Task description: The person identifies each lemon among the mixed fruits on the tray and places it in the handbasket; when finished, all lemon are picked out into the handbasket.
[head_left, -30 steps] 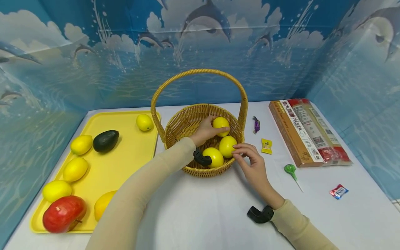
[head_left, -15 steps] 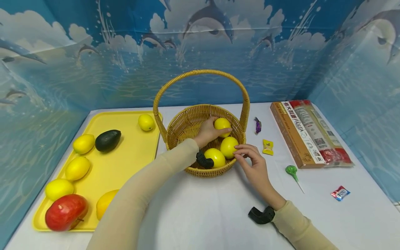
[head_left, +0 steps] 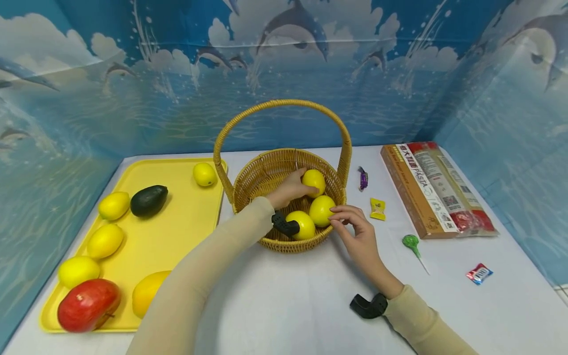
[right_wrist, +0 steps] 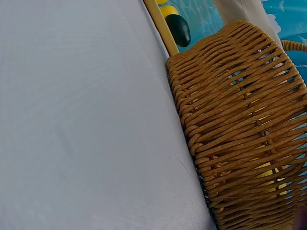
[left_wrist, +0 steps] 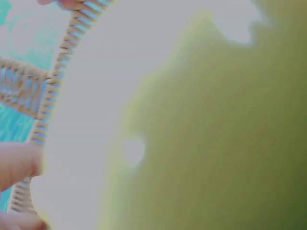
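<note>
— Lemons first: where are they?

— Three sit in the wicker basket (head_left: 266, 177) in the middle of the white table (head_left: 284, 305). The far lemon (head_left: 314, 181) is under my left hand (head_left: 288, 188), the right-hand lemon (head_left: 321, 210) lies just in front of it, and the near lemon (head_left: 301, 224) rests against the front wall. In the right wrist view, yellow shows through the weave of the basket wall.

— What is your left hand doing?

— It reaches into the basket, fingers curled round the side of the far lemon, thumb against it. The left wrist view is a close yellow-green blur beside a strip of wicker rim, so it adds little.

— And your right hand?

— My right hand (head_left: 360, 236) is at the basket's right edge, outside it. The fingertips (head_left: 337, 217) are bent and drawn together right by the rim and the right-hand lemon; I cannot tell whether they pinch the wicker or merely touch it.

— What else is around?

— A yellow tray (head_left: 177, 227) to the left holds more lemons, an avocado (head_left: 149, 200) and a red apple (head_left: 88, 304). To the right lie a pasta packet (head_left: 437, 190), a green lollipop (head_left: 411, 242) and small wrapped sweets (head_left: 377, 208).
</note>
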`<state>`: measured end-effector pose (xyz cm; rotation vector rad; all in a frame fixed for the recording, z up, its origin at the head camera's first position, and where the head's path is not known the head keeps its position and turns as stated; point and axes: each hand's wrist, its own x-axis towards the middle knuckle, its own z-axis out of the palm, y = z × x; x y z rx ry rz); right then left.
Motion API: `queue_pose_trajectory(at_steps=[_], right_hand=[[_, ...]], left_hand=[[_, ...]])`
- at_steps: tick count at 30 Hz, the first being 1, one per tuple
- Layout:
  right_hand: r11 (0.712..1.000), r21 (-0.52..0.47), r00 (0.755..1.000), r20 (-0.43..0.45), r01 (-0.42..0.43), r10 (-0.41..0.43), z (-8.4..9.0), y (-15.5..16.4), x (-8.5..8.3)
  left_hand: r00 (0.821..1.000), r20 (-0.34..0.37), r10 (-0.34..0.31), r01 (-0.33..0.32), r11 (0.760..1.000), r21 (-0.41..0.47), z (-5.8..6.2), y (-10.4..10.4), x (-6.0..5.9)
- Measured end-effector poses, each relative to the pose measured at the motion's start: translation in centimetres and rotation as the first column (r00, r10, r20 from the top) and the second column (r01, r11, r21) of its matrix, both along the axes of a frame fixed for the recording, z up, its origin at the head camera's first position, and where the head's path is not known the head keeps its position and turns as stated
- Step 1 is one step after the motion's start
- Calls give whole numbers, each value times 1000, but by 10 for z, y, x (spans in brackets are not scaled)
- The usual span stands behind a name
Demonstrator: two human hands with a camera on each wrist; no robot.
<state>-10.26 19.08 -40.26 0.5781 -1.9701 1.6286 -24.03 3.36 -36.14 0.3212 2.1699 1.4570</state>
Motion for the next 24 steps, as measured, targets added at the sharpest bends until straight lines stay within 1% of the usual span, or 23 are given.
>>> queue_pose_trajectory(at_steps=[2, 5, 13, 18, 22, 24], right_hand=[[1000, 1, 1000, -13, -3, 3, 1, 0, 0], [1000, 0, 1000, -1, -2, 2, 3, -1, 0], [1000, 3, 1000, 19, -1, 1, 3, 0, 0], [1000, -1, 999, 33, 3, -3, 2, 0, 0], [1000, 4, 1000, 29, 8, -8, 2, -1, 1], [1000, 2, 1000, 21, 7, -7, 4, -1, 2]], left_hand=[[1000, 26, -5, 5, 1000, -3, 2, -2, -1], [999, 34, -14, 14, 1000, -14, 4, -3, -1], [1000, -9, -23, 23, 998, -54, 5, -2, 1], [999, -15, -46, 45, 997, -58, 6, -3, 3], [998, -9, -62, 61, 996, -65, 13, -5, 6], [997, -22, -79, 77, 994, -76, 18, -6, 8]])
